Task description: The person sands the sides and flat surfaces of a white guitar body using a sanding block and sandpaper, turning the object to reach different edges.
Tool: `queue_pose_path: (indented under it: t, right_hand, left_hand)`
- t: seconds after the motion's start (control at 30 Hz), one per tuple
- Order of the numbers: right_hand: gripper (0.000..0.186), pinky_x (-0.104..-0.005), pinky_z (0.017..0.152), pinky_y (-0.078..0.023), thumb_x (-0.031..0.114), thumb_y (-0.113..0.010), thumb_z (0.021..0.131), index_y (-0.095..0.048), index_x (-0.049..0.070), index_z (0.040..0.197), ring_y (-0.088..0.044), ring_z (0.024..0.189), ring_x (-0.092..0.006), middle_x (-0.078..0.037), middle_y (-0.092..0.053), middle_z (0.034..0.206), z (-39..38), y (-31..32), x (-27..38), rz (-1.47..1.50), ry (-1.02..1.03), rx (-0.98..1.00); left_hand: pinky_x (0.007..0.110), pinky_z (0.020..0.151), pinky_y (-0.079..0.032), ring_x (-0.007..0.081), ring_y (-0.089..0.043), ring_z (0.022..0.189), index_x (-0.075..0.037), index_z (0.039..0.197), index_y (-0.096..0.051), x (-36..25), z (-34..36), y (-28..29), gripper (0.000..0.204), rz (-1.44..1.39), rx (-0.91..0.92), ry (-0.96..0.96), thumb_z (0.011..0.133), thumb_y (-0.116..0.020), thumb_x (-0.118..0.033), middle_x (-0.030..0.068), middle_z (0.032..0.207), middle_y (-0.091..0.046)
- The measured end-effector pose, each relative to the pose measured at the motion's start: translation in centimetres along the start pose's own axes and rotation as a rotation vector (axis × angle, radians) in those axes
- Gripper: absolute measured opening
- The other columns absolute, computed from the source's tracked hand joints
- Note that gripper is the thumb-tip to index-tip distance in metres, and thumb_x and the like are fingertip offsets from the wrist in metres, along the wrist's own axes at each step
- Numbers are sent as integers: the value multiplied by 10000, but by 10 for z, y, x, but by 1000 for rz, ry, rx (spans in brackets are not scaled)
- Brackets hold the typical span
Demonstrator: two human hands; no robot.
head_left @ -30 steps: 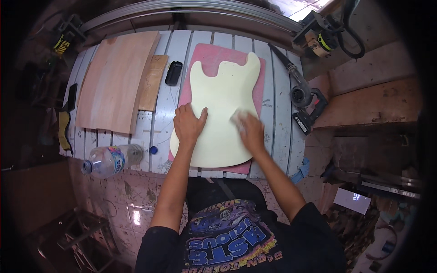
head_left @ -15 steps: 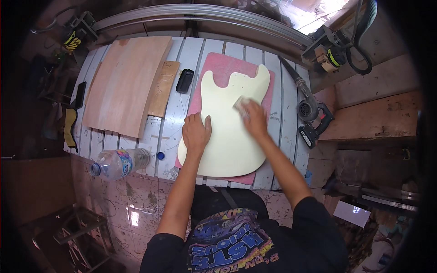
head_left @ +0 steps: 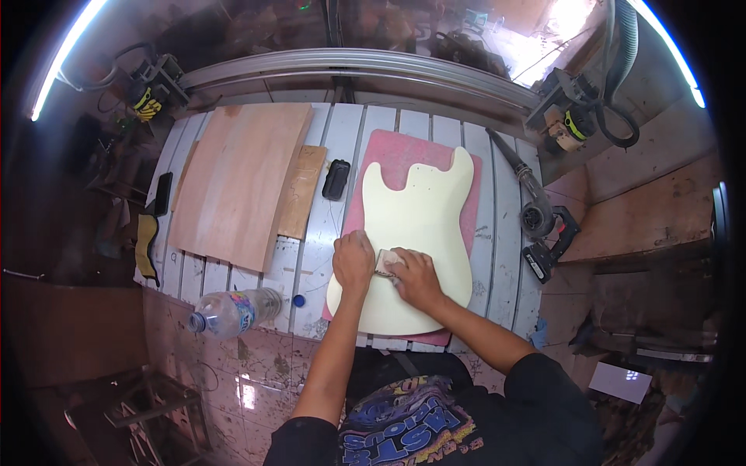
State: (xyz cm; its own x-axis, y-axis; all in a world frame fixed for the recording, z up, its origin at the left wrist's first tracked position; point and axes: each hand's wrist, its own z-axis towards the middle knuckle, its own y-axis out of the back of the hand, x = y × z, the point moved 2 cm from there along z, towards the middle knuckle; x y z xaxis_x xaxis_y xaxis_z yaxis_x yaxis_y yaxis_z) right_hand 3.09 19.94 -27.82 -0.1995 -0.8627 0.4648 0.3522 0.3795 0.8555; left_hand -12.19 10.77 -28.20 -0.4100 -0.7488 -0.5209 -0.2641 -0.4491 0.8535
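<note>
A cream electric guitar body [head_left: 427, 213] lies flat on a pink mat [head_left: 388, 147], its horns pointing away from me. My left hand [head_left: 353, 262] grips the body's left edge near the waist, fingers bent over the rim. Close beside it, my right hand [head_left: 416, 276] is closed on a small pale sanding block [head_left: 389, 260], pressed against the lower middle of the body. The block's underside is hidden.
Left on the slatted white table [head_left: 311, 268] lie a wide wooden board [head_left: 241, 186], a thinner plank [head_left: 301, 194], a black case [head_left: 336, 179], a plastic bottle [head_left: 237, 312] and a blue cap [head_left: 299, 300]. A cordless blower [head_left: 536, 217] lies at the right.
My right hand has slid the sanding block from the upper right of the body down toward my left hand. The left hand's fingers have bent more. The whole view has shifted.
</note>
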Motion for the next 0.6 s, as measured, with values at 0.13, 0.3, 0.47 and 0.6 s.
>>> queue_pose_path:
  t: [0.13,0.3,0.47,0.6]
  right_hand:
    - [474,-528,1059,-435,54,-679,880,-672,175,1338,-575,1286,-373,-131,-644,1340,68,32,-111,136,-285,-193]
    - [394,-526,1020,-437,84,-645,900,-670,142,1290,-579,1226,-357,-119,-645,1298,76,49,-101,-222,-402,-56]
    - [324,-522,988,-503,144,-664,894,-754,178,1203,-674,1146,-347,-161,-699,1268,-19,10,26,5,146,-26]
    - [265,-530,1049,-472,151,-624,974,-743,161,1210,-610,1263,-352,-131,-667,1344,36,5,-72,100,-186,79]
  left_hand:
    - [518,877,-548,409,-664,1013,-34,1029,-749,-13,-4,0,304,-60,-29,-20,1030,-541,-256,222,1017,-733]
    - [540,850,-545,445,-683,953,-31,985,-752,-20,2,3,347,-60,31,60,1036,-513,-277,249,960,-734]
    - [588,817,-525,511,-689,877,-36,1013,-758,9,1,4,466,-159,-7,175,1068,-445,-376,298,926,-725]
    - [594,809,-518,524,-685,869,-27,1002,-763,7,-2,11,495,-181,-11,114,1067,-442,-399,307,906,-719]
